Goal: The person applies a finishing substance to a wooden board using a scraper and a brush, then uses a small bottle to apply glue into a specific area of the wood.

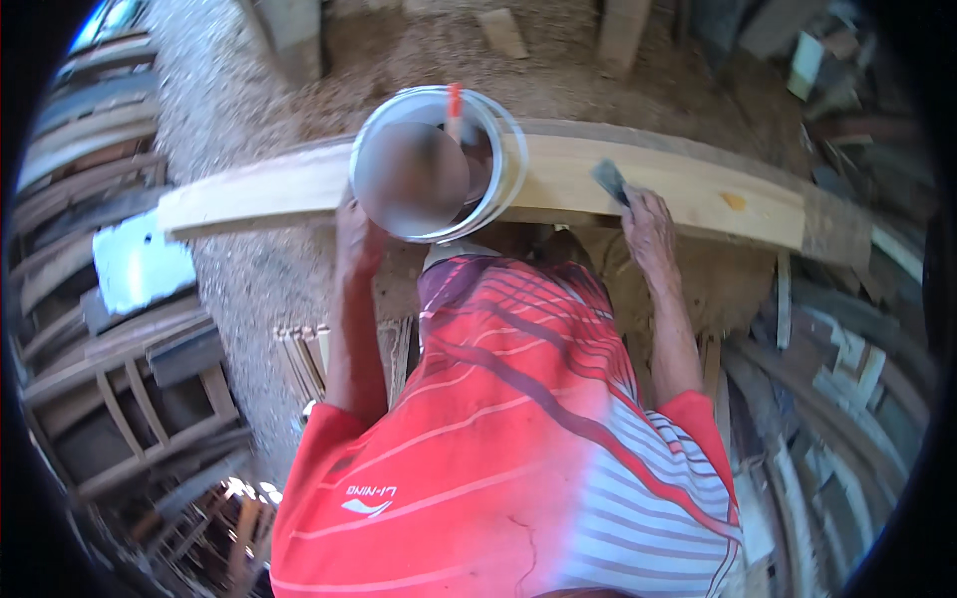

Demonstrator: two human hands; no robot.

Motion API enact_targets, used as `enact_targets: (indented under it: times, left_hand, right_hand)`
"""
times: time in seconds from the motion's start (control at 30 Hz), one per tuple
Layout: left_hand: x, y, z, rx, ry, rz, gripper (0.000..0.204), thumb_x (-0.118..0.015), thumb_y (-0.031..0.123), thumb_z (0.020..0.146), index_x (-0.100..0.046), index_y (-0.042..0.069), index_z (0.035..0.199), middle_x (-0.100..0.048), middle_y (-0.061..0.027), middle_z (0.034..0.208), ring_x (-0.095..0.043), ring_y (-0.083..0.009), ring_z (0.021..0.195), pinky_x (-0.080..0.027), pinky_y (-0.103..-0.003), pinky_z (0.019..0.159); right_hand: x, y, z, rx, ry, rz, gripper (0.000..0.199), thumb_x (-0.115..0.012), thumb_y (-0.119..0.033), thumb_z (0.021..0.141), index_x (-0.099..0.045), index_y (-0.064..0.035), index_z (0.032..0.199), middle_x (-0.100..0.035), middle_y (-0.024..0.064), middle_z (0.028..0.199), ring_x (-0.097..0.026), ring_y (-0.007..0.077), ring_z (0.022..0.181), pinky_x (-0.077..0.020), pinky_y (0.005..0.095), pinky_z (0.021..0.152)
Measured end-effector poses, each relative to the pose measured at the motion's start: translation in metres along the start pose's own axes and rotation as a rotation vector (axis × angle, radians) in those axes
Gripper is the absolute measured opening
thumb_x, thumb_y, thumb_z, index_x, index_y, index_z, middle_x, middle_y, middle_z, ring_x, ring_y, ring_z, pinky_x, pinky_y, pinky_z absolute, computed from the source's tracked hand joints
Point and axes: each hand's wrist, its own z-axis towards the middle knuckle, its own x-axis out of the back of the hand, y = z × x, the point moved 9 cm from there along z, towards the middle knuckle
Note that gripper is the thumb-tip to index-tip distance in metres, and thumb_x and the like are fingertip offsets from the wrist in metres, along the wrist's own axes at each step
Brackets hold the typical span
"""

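Note:
A round white bucket (367, 112) stands over the left half of a pale wooden plank (269, 194), its wire handle swung to the right. Inside, a tool with a red-orange handle (455, 102) leans against the far rim; a blurred patch hides most of the contents. My left hand (358, 237) is closed against the bucket's near left side, its fingers partly covered by the bucket. Right of the bucket, my right hand (650, 221) grips a small, flat, dark grey scraper (609, 181), whose blade points up and left over the plank.
An orange-brown patch (733, 201) marks the plank's right part. Timber is stacked along both sides, with a white sheet (146, 261) at left and a wooden frame (140, 404) below it. Wooden posts (625, 38) rise beyond the plank from a dirt floor strewn with shavings.

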Motion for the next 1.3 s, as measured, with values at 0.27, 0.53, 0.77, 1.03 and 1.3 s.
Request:
enact_targets:
  times: [0.27,0.53,0.77,1.03,1.3]
  left_hand:
    - [-0.023,0.036,-0.021,0.433,-0.178,-0.377,0.052,-0.055,0.028,0.094,-0.049,-0.002,0.136,-0.063,-0.0141,0.112,-0.066,-0.0190,0.087,-0.057,-0.030,0.066]
    - [-0.026,0.049,-0.013,0.070,-0.317,-0.385,0.073,-0.057,0.015,0.085,-0.030,0.000,0.151,-0.050,-0.0235,0.142,-0.052,-0.0315,0.128,-0.039,-0.037,0.112]
    - [-0.014,0.044,-0.026,-0.002,-0.365,-0.347,0.072,-0.060,0.014,0.077,-0.038,-0.004,0.144,-0.056,-0.0266,0.132,-0.055,-0.0340,0.125,-0.043,-0.039,0.109]
    - [-0.018,0.046,-0.024,-0.086,-0.316,-0.220,0.092,-0.062,0.021,0.079,-0.015,-0.004,0.154,-0.031,-0.0366,0.151,-0.033,-0.0448,0.144,-0.030,-0.044,0.120]
    - [-0.027,0.041,-0.024,-0.084,-0.300,-0.336,0.071,-0.059,0.015,0.081,-0.036,-0.002,0.145,-0.045,-0.0300,0.143,-0.043,-0.0434,0.137,-0.035,-0.046,0.117]
  right_hand:
    - [0.043,-0.064,0.029,-0.007,0.095,0.079,0.040,-0.065,-0.009,0.091,-0.061,-0.0033,0.130,-0.062,0.0212,0.120,-0.062,0.0377,0.111,-0.0507,0.0447,0.095]
    - [0.049,-0.322,0.087,0.608,-0.023,0.233,0.024,-0.066,-0.006,0.090,-0.065,0.0007,0.112,-0.066,0.0202,0.111,-0.065,0.0372,0.104,-0.0526,0.0434,0.090]
    - [-0.144,-0.333,0.090,1.026,-0.932,-0.458,0.019,-0.062,-0.010,0.077,-0.069,-0.0010,0.092,-0.069,0.0212,0.098,-0.067,0.0360,0.092,-0.0526,0.0456,0.083]
    - [-0.135,-0.305,0.093,0.716,-1.072,-0.505,0.028,-0.061,-0.012,0.081,-0.065,0.0000,0.106,-0.064,0.0240,0.112,-0.063,0.0379,0.104,-0.0493,0.0456,0.091]
    - [-0.140,-0.284,0.097,0.650,-1.061,-0.474,0.037,-0.059,-0.014,0.085,-0.060,0.0011,0.120,-0.059,0.0267,0.127,-0.058,0.0397,0.117,-0.0459,0.0456,0.100]
